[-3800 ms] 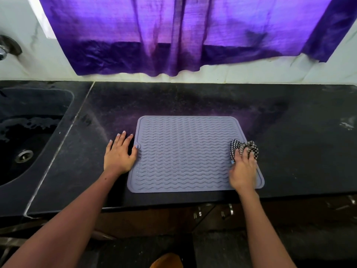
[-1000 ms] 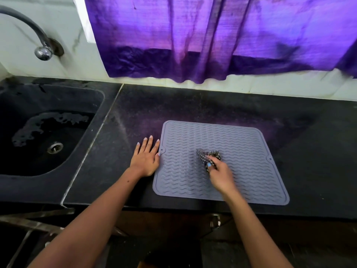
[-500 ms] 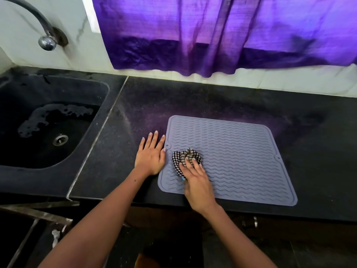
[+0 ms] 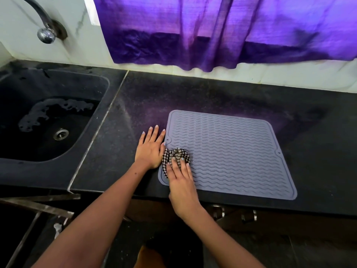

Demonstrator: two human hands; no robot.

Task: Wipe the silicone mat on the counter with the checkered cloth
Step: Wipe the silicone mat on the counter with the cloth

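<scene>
Only the head view here, so it's a look straight down at a black counter [image 4: 222, 97]. The silicone mat [image 4: 231, 151] is grey-blue with wavy ridges and lies flat on the counter, near the front edge and a bit skewed, with its right end angled toward the person.

The right hand [image 4: 180, 182] is on the mat's near-left corner, pressing the checkered cloth [image 4: 174, 154] down onto it. The cloth is bunched into a small black-and-white wad, and most of it pokes out past the fingertips. The fingers [image 4: 176, 164] lie fairly straight and close together on top of the wad, flat on it rather than curled round it, as far as I can tell. The thumb side is hard to make out.

The left hand [image 4: 150, 149] lies palm down on the bare counter right beside the mat's left edge. Its fingers are straight, slightly fanned and pointing away from the person. The thumb side is right up against the mat edge and the cloth.

Off to the left there's a dark sink [image 4: 48, 120] with some foamy water and a metal drain, plus a curved tap [image 4: 45, 26] above it. A purple curtain [image 4: 222, 29] hangs along the white tiled wall behind the counter.
</scene>
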